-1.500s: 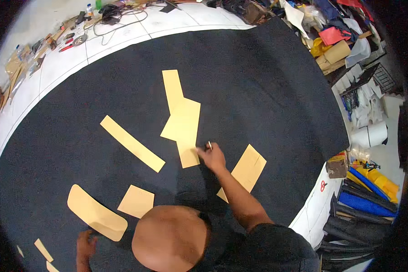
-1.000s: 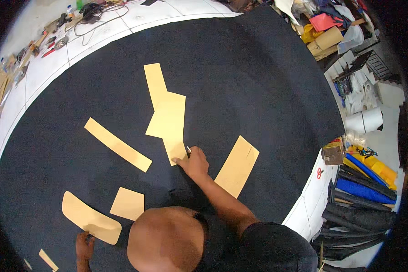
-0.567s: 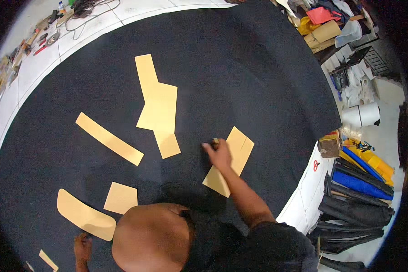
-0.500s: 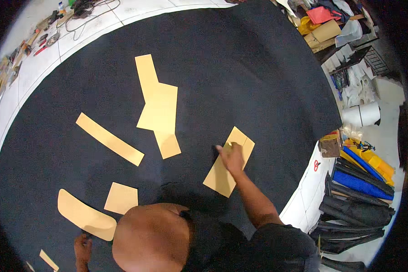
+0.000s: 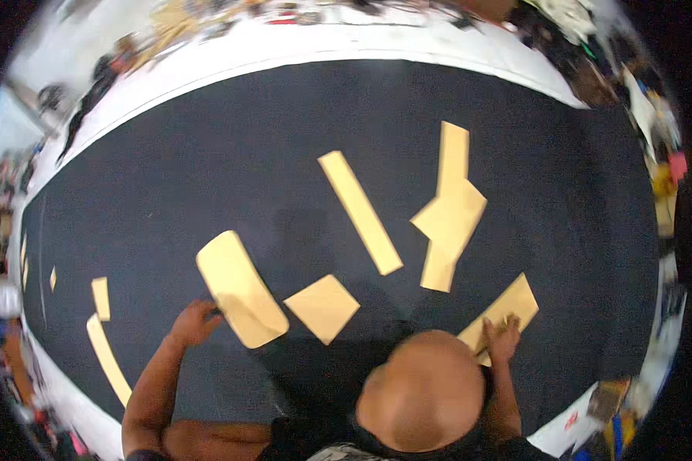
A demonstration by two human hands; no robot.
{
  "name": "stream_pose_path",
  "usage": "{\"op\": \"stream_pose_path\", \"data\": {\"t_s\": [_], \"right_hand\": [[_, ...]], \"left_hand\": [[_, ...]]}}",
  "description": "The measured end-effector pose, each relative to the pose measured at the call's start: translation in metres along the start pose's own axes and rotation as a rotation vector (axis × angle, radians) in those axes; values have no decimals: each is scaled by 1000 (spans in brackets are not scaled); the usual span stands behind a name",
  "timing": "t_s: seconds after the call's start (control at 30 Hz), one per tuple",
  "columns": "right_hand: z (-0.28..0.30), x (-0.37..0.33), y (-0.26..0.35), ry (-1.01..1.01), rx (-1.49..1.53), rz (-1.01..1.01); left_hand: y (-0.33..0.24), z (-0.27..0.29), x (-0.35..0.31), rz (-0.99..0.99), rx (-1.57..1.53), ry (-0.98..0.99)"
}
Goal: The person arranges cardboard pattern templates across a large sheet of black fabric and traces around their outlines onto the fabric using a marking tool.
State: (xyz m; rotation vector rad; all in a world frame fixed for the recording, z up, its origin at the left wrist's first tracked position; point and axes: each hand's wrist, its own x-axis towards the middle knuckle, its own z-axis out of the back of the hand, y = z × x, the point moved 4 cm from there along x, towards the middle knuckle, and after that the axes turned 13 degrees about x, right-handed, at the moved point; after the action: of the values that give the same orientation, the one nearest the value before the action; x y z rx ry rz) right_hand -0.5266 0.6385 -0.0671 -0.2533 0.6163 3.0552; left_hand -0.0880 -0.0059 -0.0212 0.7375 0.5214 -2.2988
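My right hand [image 5: 502, 338] lies on a long tan card piece [image 5: 523, 295] at the right, its thumb spread away from the fingers. A small yellowish spot shows among those fingers, too blurred to name. At the left, my left hand [image 5: 196, 321] is beside the edge of a tan card piece with rounded corners [image 5: 238, 284]. Its fingers are bent together, with something small and dark at their tips that I cannot make out. A four-sided tan card [image 5: 323, 307] lies between the hands. The cards rest on a large black sheet [image 5: 269, 138].
Beyond the cards at my hands lie a narrow tan strip [image 5: 360, 211] and an angular, many-cornered tan card [image 5: 454, 211]. Smaller pieces lie far left, including a curved strip [image 5: 106, 359]. White floor [image 5: 323, 46] borders the sheet, with blurred clutter along its edges.
The view has swung leftward, so the cards appear farther right. My left hand is now nearer the long edge of the rounded card. My right hand stays on its card.
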Motion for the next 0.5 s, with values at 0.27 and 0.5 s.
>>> {"op": "stream_pose_path", "data": {"t_s": [0.27, 0.5], "right_hand": [[-27, 33, 8, -186, 398, 53], [-41, 76, -70, 70, 920, -419]], "left_hand": [[36, -6, -56, 140, -47, -58], [39, -49, -56, 123, -63, -14]]}}
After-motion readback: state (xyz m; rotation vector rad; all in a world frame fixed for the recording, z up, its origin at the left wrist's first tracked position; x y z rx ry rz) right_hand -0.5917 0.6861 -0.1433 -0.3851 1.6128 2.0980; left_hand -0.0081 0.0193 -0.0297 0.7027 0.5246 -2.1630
